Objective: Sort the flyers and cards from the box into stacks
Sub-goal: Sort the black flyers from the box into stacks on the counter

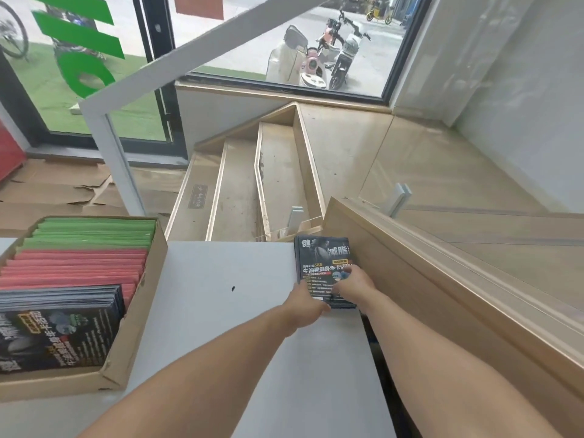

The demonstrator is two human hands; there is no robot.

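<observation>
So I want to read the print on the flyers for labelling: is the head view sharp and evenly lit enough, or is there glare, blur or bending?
Head view: soft daylight, no harsh shadows; large print on the black flyer stack under both hands reads, small lines blur; the black flyers in the cardboard box are smeared at the frame edge; wide-angle bending curves straight lines.

Black printed flyers (324, 263), green cards (94, 230), red cards (76, 267), brown box (139, 317), white table (221, 295)

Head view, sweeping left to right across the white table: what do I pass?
cardboard box holding green, red and black sheets → small dark speck → left hand → black flyer stack, right hand resting on it.
</observation>
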